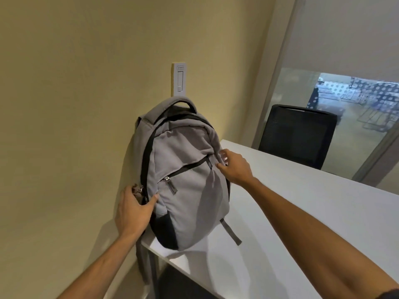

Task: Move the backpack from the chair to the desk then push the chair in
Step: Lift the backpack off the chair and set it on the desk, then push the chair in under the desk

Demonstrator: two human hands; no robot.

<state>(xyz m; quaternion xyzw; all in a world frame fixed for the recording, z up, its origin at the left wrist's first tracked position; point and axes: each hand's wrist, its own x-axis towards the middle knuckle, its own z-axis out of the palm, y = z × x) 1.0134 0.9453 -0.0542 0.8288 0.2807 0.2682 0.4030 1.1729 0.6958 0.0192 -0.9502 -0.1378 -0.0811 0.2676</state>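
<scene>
Backpack upright on tabletop, 9 o'clock end by wall; both grips spread, steadying sides. I'd release, then push chair.

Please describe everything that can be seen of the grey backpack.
The grey backpack looks like soft fabric with black zippers and black lower side panels. It stands upright at the corner of the white desk, its back against the yellow wall. A padded top handle arches up, a slanted front-pocket zipper is closed, and one grey strap trails onto the desk. The left hand rests on its left side; the fingertips of the right hand touch its right edge.
</scene>
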